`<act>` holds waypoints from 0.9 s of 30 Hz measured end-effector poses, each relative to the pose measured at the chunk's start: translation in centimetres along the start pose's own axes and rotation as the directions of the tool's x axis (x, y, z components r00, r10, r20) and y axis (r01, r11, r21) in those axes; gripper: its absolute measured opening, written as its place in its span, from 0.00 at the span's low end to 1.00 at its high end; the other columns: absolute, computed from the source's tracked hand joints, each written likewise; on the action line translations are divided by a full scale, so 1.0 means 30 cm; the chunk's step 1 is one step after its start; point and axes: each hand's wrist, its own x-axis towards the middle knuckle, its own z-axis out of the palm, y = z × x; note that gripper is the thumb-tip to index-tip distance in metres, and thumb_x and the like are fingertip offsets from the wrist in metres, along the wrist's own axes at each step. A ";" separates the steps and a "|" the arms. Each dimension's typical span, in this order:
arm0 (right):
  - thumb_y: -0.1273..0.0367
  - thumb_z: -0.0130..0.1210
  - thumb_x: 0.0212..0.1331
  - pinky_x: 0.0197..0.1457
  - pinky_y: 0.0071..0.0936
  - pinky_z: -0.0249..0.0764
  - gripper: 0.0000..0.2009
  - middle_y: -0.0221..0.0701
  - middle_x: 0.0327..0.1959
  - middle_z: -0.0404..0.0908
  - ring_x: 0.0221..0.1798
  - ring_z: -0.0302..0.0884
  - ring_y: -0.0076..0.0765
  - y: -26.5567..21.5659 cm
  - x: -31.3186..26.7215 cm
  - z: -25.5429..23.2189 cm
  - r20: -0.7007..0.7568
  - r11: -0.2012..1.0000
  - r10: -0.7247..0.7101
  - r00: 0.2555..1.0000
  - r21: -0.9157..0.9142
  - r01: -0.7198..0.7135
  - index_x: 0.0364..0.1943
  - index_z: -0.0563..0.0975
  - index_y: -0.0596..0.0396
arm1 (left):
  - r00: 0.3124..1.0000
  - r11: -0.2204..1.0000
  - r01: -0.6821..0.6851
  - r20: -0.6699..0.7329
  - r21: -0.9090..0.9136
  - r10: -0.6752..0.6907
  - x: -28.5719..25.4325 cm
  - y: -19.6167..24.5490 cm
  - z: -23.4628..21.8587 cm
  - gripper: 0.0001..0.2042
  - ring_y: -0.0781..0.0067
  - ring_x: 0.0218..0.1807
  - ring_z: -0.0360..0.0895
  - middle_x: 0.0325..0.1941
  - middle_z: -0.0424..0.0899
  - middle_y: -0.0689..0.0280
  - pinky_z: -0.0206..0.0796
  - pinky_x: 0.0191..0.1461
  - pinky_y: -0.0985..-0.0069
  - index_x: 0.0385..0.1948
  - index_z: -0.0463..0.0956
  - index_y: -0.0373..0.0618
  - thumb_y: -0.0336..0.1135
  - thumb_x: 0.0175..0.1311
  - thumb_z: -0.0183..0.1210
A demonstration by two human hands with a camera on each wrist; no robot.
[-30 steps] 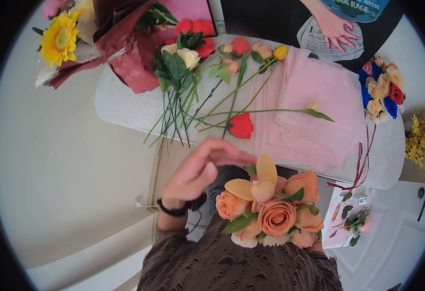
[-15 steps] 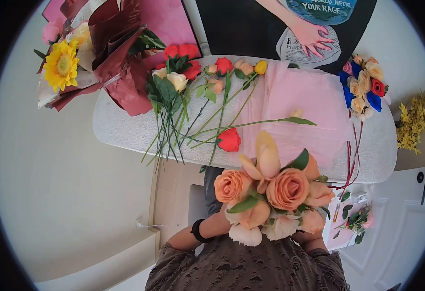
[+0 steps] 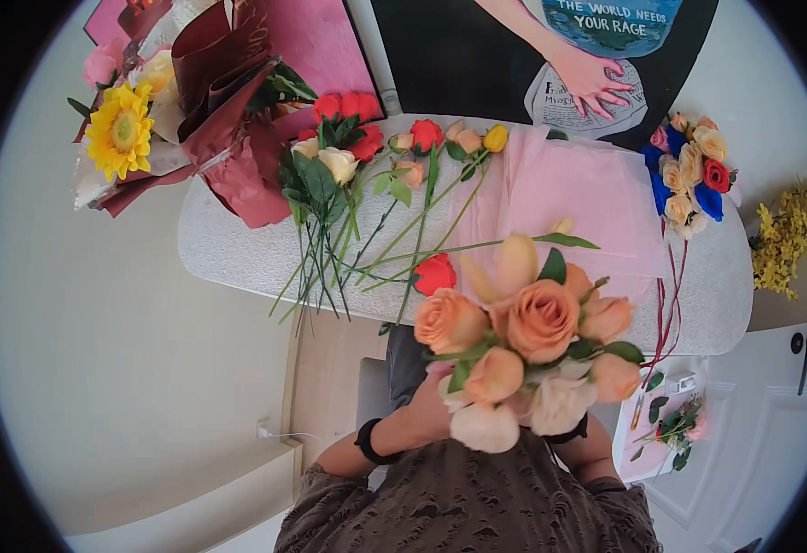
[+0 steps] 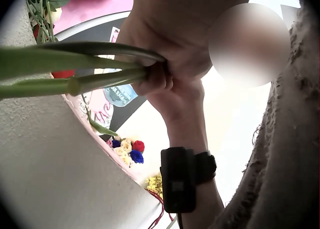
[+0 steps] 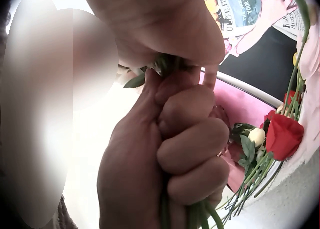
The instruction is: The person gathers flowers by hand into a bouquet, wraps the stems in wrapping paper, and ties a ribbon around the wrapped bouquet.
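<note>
A bouquet of peach roses [image 3: 542, 323], white blooms [image 3: 485, 428] and pale yellow petals [image 3: 517, 263] stands in front of my torso in the head view. My left hand [image 3: 433, 405] is under its left side, partly covered by the blossoms. In the right wrist view the left hand's fingers [image 5: 195, 154] curl round the green stems, which come out below the fist. My right hand [image 5: 160, 28] grips close above it, just under the leaves; in the head view the blossoms hide it. Thick cut stems [image 4: 75, 83] stick out past the hands in the left wrist view.
On the white table [image 3: 238, 249] lie loose stems with red and cream flowers [image 3: 337, 166], a red rose [image 3: 435, 275] and pink wrapping sheets [image 3: 597, 203]. A wrapped sunflower bouquet [image 3: 120, 132] is at the left, a blue and cream bouquet [image 3: 691, 170] at the right.
My left hand, earlier raised with fingers extended beside the yellow petals, has come down under the blossoms onto the stems. The bouquet has shifted slightly right and turned.
</note>
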 end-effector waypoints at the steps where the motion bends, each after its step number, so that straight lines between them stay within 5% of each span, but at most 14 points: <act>1: 0.69 0.60 0.60 0.53 0.34 0.71 0.22 0.34 0.49 0.76 0.52 0.74 0.36 0.001 -0.001 0.000 -0.003 1.000 -0.002 1.000 -0.006 0.002 0.59 0.73 0.58 | 1.000 1.000 -0.004 0.006 0.021 0.004 -0.025 -0.006 -0.011 0.17 0.52 0.50 0.79 0.48 0.81 0.55 0.70 0.54 0.62 0.53 0.73 0.42 0.38 0.65 0.57; 8: 0.69 0.60 0.59 0.52 0.34 0.71 0.22 0.34 0.49 0.77 0.51 0.74 0.37 0.004 -0.006 -0.018 -0.034 0.998 -0.019 0.999 -0.063 0.017 0.59 0.73 0.59 | 0.998 0.984 -0.055 0.052 0.170 0.046 -0.053 -0.061 0.006 0.16 0.52 0.47 0.80 0.44 0.82 0.56 0.73 0.50 0.63 0.52 0.76 0.43 0.36 0.63 0.58; 10: 0.69 0.60 0.59 0.52 0.34 0.71 0.22 0.35 0.48 0.77 0.51 0.74 0.38 0.008 -0.006 -0.020 -0.045 0.997 -0.025 0.999 -0.075 0.021 0.59 0.73 0.59 | 0.993 1.000 0.005 0.119 0.014 -0.007 -0.112 -0.097 -0.012 0.16 0.44 0.40 0.79 0.39 0.81 0.52 0.73 0.45 0.58 0.51 0.75 0.41 0.33 0.62 0.58; 12: 0.69 0.60 0.59 0.51 0.34 0.71 0.22 0.35 0.48 0.77 0.50 0.74 0.38 0.012 -0.008 -0.022 -0.056 0.996 -0.027 0.998 -0.087 0.022 0.59 0.73 0.59 | 0.995 0.996 0.083 -0.050 -0.036 -0.085 -0.086 -0.010 -0.034 0.13 0.42 0.36 0.78 0.35 0.79 0.50 0.71 0.40 0.56 0.48 0.74 0.40 0.31 0.63 0.58; 17: 0.69 0.60 0.59 0.51 0.35 0.71 0.23 0.35 0.48 0.77 0.50 0.74 0.38 0.020 -0.020 -0.010 -0.063 0.995 -0.039 0.997 -0.097 0.033 0.59 0.73 0.59 | 0.979 0.952 0.075 0.158 0.296 -0.126 -0.059 0.094 -0.220 0.16 0.45 0.36 0.79 0.35 0.80 0.51 0.71 0.41 0.56 0.47 0.72 0.37 0.38 0.64 0.61; 19: 0.70 0.60 0.58 0.51 0.35 0.71 0.23 0.35 0.48 0.77 0.50 0.74 0.39 0.023 -0.022 -0.004 -0.073 0.994 -0.046 0.996 -0.101 0.039 0.59 0.73 0.59 | 0.920 0.849 0.200 0.204 0.490 -0.335 -0.044 0.190 -0.305 0.19 0.47 0.44 0.79 0.43 0.81 0.52 0.74 0.49 0.63 0.50 0.74 0.40 0.33 0.57 0.66; 20: 0.70 0.60 0.58 0.50 0.35 0.71 0.23 0.35 0.48 0.77 0.50 0.74 0.39 0.025 -0.023 -0.001 -0.079 0.994 -0.049 0.996 -0.105 0.040 0.59 0.73 0.59 | 0.919 0.849 0.199 0.207 0.489 -0.335 -0.033 0.225 -0.336 0.19 0.47 0.44 0.79 0.43 0.81 0.52 0.74 0.49 0.63 0.50 0.74 0.40 0.33 0.57 0.66; 22: 0.70 0.60 0.58 0.50 0.35 0.71 0.23 0.35 0.48 0.77 0.49 0.74 0.39 0.027 -0.027 0.007 -0.094 0.993 -0.052 0.994 -0.112 0.042 0.58 0.73 0.60 | 0.996 0.798 0.069 -0.003 0.599 -0.084 -0.006 0.293 -0.385 0.18 0.54 0.41 0.81 0.44 0.81 0.54 0.75 0.44 0.65 0.47 0.76 0.40 0.32 0.55 0.67; 23: 0.70 0.60 0.58 0.50 0.35 0.71 0.23 0.35 0.47 0.77 0.49 0.74 0.39 0.027 -0.030 0.013 -0.098 0.993 -0.054 0.994 -0.113 0.043 0.58 0.73 0.60 | 0.996 0.798 0.070 -0.002 0.598 -0.086 0.013 0.338 -0.392 0.18 0.54 0.41 0.81 0.44 0.81 0.54 0.75 0.44 0.65 0.47 0.76 0.40 0.32 0.55 0.67; 25: 0.70 0.60 0.58 0.50 0.35 0.71 0.23 0.35 0.47 0.77 0.49 0.74 0.39 0.029 -0.030 0.026 -0.097 0.992 -0.061 0.993 -0.116 0.049 0.58 0.73 0.60 | 0.937 0.906 0.001 -0.317 0.424 0.147 0.061 0.424 -0.378 0.16 0.58 0.37 0.81 0.40 0.82 0.57 0.75 0.38 0.68 0.46 0.79 0.39 0.33 0.57 0.68; 26: 0.70 0.60 0.58 0.50 0.35 0.71 0.23 0.35 0.47 0.77 0.49 0.74 0.39 0.030 -0.030 0.032 -0.093 0.992 -0.064 0.994 -0.116 0.053 0.58 0.73 0.60 | 0.935 0.906 0.009 -0.324 0.422 0.142 0.091 0.448 -0.363 0.16 0.58 0.37 0.81 0.40 0.82 0.57 0.75 0.38 0.68 0.46 0.79 0.39 0.33 0.57 0.68; 27: 0.70 0.60 0.58 0.50 0.35 0.71 0.23 0.36 0.47 0.77 0.49 0.74 0.39 0.031 -0.030 0.037 -0.090 0.991 -0.069 0.994 -0.117 0.058 0.58 0.73 0.60 | 0.892 0.863 -0.126 -0.325 0.488 0.314 0.128 0.466 -0.345 0.16 0.63 0.37 0.80 0.41 0.83 0.60 0.73 0.37 0.72 0.42 0.82 0.41 0.31 0.50 0.70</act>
